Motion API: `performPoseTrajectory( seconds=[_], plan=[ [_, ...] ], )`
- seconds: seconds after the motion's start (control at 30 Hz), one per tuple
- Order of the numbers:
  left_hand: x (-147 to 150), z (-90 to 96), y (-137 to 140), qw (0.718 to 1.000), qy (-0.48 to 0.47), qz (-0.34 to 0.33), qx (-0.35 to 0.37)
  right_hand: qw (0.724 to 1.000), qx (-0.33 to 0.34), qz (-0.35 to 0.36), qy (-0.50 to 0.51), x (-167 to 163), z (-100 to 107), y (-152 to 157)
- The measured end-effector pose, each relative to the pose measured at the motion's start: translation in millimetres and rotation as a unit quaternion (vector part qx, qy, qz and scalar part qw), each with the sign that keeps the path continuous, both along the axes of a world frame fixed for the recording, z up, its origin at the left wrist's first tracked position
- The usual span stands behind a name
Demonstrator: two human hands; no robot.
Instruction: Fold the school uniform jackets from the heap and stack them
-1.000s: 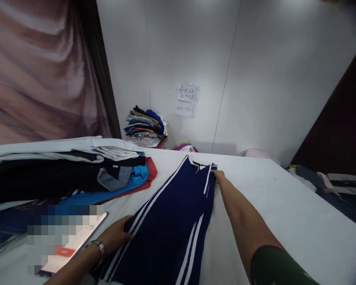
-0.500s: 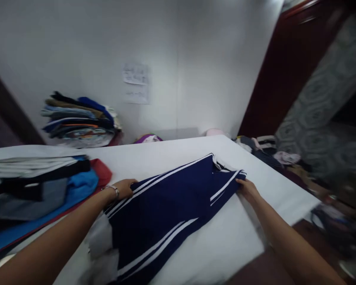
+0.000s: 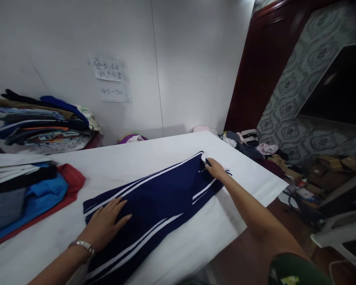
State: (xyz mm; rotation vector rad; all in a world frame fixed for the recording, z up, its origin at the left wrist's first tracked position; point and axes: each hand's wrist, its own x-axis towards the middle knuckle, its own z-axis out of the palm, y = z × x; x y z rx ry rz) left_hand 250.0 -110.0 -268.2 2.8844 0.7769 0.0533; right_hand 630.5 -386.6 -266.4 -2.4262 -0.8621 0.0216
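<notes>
Two hands rest on one navy garment (image 3: pixel 157 202), a folded piece with white side stripes that lies on the white table (image 3: pixel 166 148). Its long axis runs on a diagonal, from the near left of the table up toward the far right corner.

At the garment's near end the left hand (image 3: pixel 105 221) lies flat, palm down and fingers spread, pressing the cloth to the table; a metal bracelet (image 3: pixel 83 246) sits on that wrist. At the garment's far end the right hand (image 3: pixel 215 169) is stretched out at full reach, fingers curled at the corner of the cloth where a small white tab (image 3: pixel 204 157) shows. Whether it pinches the cloth or only presses on it is too small to tell.

So the garment lies between the hands, lengthwise from one to the other. The left hand is close to the body; the right arm is extended nearly straight to meet the far end, which sits near the table's right edge.

Left of the garment, well apart from it, lies a heap of red, blue and dark clothes (image 3: pixel 32 190). Beyond the garment, against the wall, stands a stack of folded clothes (image 3: pixel 44 120) below two paper notes (image 3: pixel 111 79).
</notes>
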Motion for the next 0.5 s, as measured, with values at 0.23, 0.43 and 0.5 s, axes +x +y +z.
performPoseTrajectory(
  seconds=[0.23, 0.43, 0.5],
  plan=[
    [-13, -26.3, -11, 0.998, 0.02, -0.028, 0.054, 0.992, -0.103, 0.07, 0.036, -10, -31, 40],
    [-18, -6.7, -26, 0.999, -0.053, 0.012, 0.008, 0.993, -0.091, 0.072, -0.03, -20, -41, 20],
    [-28, -1.7, -30, 0.993, -0.101, 0.065, 0.01, 0.991, -0.082, 0.083, -0.066, -22, -56, 11]
  ],
)
